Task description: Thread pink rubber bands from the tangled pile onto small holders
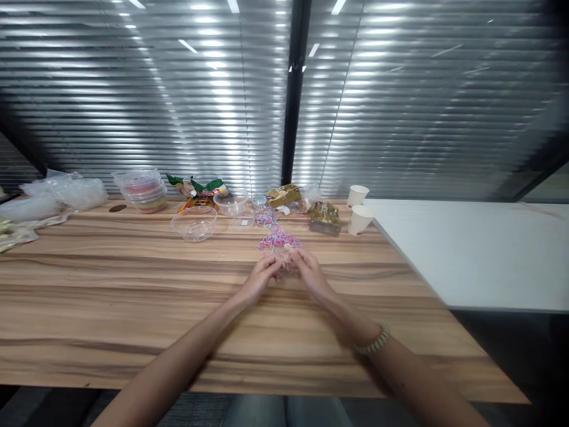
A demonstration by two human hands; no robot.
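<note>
Both my hands are close together over the wooden table [178, 320], just in front of a loose pile of pink, purple and pale blue small pieces [279, 238]. The fingers of my left hand [263, 275] are pinched together at the near edge of the pile. My right hand [310, 271] is closed too, its fingertips by a small pale piece [288, 247]. Some pinkish pieces lie between the two hands. What either hand grips is too small to make out. A bracelet circles my right wrist.
Behind the pile are a clear bowl [232, 204], a clear round lid [194, 224] and gold packages [325, 218]. Two paper cups [360, 220] stand right. Stacked tubs [142, 191] and plastic bags [66, 193] are left. A white table [480, 255] adjoins the right edge.
</note>
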